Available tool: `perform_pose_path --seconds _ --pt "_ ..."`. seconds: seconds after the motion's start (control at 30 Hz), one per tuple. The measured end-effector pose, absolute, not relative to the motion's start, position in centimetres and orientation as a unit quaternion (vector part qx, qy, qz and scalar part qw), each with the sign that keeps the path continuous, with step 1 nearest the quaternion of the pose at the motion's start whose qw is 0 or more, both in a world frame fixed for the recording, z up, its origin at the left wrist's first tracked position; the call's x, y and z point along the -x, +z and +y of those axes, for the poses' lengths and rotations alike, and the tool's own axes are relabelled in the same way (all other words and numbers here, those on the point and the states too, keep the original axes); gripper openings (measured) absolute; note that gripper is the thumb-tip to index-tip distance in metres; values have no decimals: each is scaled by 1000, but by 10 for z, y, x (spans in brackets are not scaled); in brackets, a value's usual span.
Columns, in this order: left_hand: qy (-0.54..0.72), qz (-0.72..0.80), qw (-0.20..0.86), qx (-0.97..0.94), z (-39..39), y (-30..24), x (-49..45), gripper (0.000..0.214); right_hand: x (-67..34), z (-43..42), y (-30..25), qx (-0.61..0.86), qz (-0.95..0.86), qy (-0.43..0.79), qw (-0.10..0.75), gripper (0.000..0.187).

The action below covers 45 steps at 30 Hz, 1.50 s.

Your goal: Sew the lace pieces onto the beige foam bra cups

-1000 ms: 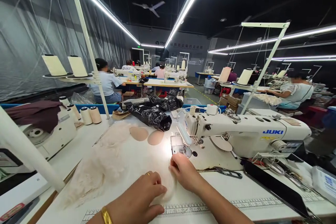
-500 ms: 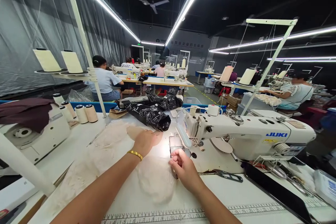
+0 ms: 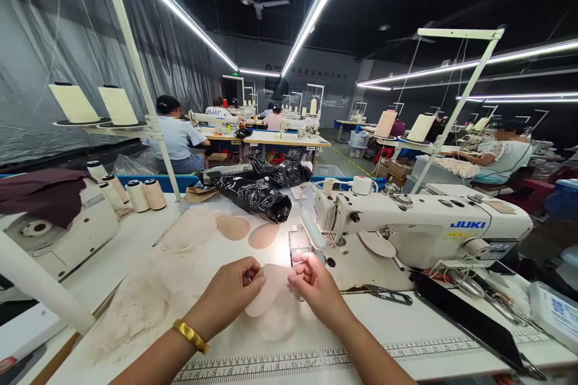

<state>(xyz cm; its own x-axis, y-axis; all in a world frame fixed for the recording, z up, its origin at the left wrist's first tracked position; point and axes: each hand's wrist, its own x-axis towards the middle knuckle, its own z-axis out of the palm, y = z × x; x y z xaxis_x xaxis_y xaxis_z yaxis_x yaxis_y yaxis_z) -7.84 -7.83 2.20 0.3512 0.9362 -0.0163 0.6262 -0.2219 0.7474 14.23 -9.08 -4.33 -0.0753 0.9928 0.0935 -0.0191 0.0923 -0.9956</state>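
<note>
My left hand [image 3: 235, 290] pinches the left edge of a thin, pale oval pad [image 3: 267, 293] above the table. Facing it, my right hand [image 3: 318, 287] has its fingers curled together at the pad's right edge; whether they grip it or something else I cannot make out. Under the pad lies a sheer cream fabric piece [image 3: 275, 326]. Two beige oval pads, a left one [image 3: 232, 227] and a right one [image 3: 263, 236], lie flat beyond my hands. More sheer cream fabric [image 3: 149, 295] is spread to the left. Just right of my hands stands a white sewing machine [image 3: 406, 222].
Black plastic bags [image 3: 253, 195] lie at the table's back. Thread snips [image 3: 388, 293] and a black phone-like slab [image 3: 469, 325] lie to the right. A printed ruler [image 3: 271, 367] runs along the front edge. Thread cones [image 3: 138, 195] stand at left. Co-workers sit at machines farther off.
My left hand has come back from the beige pads toward me, bringing a pale oval pad over to my right hand. The two beige pads now show uncovered. My right hand stays nearly in place.
</note>
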Motion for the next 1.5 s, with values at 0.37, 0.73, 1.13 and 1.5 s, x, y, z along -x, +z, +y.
perform_pose_path --seconds 0.37,0.73,1.13,1.5 --pt "33 292 441 -848 -49 43 69 28 -141 -133 -4 418 -738 252 466 34" --pt "240 286 -55 -926 -46 28 107 6 -143 -97 -25 360 -836 -128 394 22" --pt "33 221 -68 -972 -28 -18 0 22 -230 -72 -49 307 -919 -98 230 24" --pt "96 211 -37 -972 -28 -37 3 22 -239 -80 -42 354 -894 29 272 37"
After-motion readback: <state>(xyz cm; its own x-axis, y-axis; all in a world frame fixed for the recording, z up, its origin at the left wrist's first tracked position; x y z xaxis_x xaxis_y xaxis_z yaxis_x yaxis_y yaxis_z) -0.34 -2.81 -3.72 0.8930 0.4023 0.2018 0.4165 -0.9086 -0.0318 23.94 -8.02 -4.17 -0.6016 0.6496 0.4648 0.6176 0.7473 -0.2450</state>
